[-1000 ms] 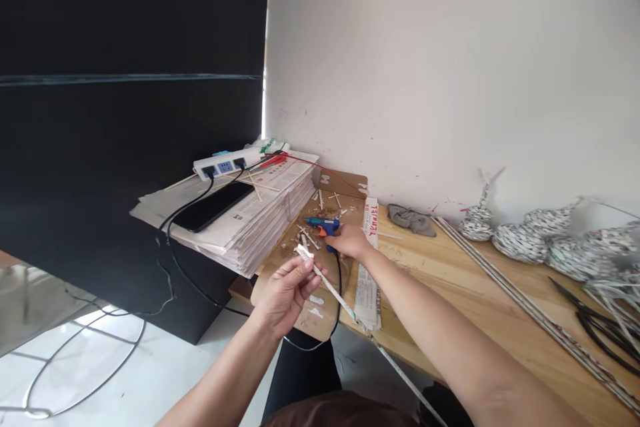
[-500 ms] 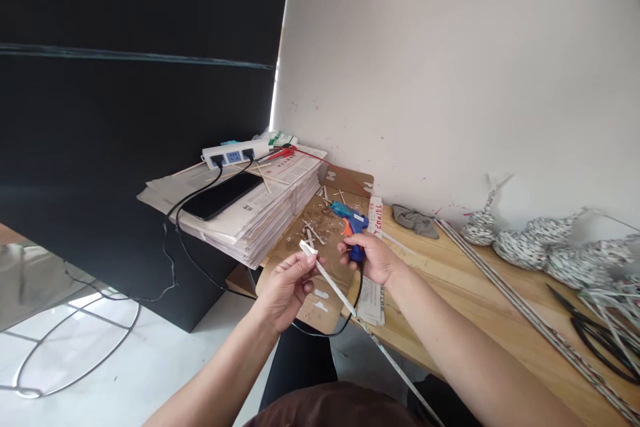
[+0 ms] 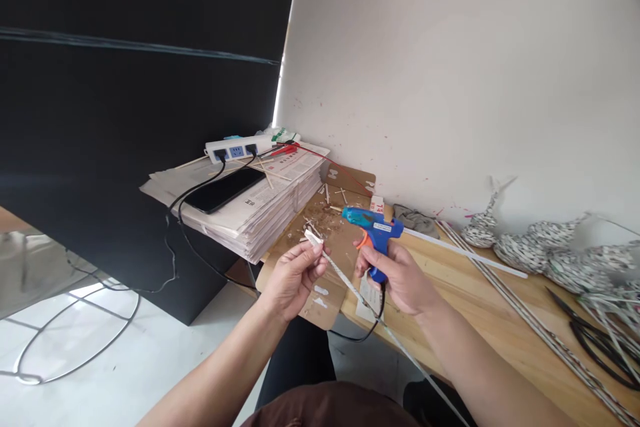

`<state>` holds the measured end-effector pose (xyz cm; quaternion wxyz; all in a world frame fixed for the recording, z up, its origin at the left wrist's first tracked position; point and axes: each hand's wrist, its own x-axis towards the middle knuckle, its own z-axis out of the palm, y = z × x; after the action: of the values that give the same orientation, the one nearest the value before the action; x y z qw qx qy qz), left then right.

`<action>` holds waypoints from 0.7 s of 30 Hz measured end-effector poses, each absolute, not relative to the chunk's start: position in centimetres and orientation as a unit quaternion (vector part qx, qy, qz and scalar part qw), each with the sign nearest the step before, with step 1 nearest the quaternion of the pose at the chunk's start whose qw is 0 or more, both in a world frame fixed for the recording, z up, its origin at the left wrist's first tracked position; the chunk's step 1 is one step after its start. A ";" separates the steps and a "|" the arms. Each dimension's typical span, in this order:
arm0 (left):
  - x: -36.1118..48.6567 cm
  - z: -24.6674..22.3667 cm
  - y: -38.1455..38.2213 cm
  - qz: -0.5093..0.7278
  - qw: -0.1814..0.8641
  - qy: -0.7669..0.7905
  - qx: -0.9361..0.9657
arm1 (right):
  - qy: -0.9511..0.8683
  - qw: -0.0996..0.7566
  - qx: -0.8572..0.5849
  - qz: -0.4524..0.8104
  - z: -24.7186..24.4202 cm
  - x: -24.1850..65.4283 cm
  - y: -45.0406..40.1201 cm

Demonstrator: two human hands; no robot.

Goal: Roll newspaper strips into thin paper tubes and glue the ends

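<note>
Between the thumb and fingers of my left hand [image 3: 295,280] is a thin rolled paper stick [image 3: 345,280], pinched near its flattened white end. The rest of the stick slants down to the right, passing below my right wrist. My right hand [image 3: 397,273] is wrapped round the handle of a blue glue gun [image 3: 377,230] with an orange trigger. Its nozzle points left, above a stained piece of cardboard [image 3: 340,257] scattered with paper scraps. A long white glue stick [image 3: 470,253] extends from the back of the gun. The gun's black cord hangs below my hand.
A stack of newspapers [image 3: 280,213] on the left bears a black phone [image 3: 225,189] and a power strip [image 3: 237,149]. Along the right of the wooden table [image 3: 450,293] lie long paper sticks [image 3: 525,313], black scissors [image 3: 595,340], a grey cloth [image 3: 415,219] and woven paper pieces [image 3: 520,250].
My right hand has lifted the glue gun off the cardboard area and moved it right, turning it so its nozzle points left. My left hand keeps its pinch on the paper stick, nearly in place.
</note>
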<state>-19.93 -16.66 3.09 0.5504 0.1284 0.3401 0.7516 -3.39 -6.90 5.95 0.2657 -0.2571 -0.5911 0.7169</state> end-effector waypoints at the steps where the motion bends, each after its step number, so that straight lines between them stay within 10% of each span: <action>1: -19.9 3.2 -16.6 0.752 0.551 0.339 0.128 | -0.618 0.278 -0.278 0.681 5.7 -3.4 -7.1; 14: -19.1 3.3 -16.5 0.765 0.535 0.350 0.080 | -0.685 0.318 -0.376 0.536 3.9 -3.8 -10.4; 21: -19.4 3.3 -16.5 0.751 0.565 0.337 0.060 | -0.573 0.260 -0.340 0.699 4.7 -3.7 -10.3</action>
<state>-19.36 -16.48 3.33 0.5650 0.0599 0.3370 0.7508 -3.69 -10.27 4.72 0.2597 -0.3403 -0.5731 0.6988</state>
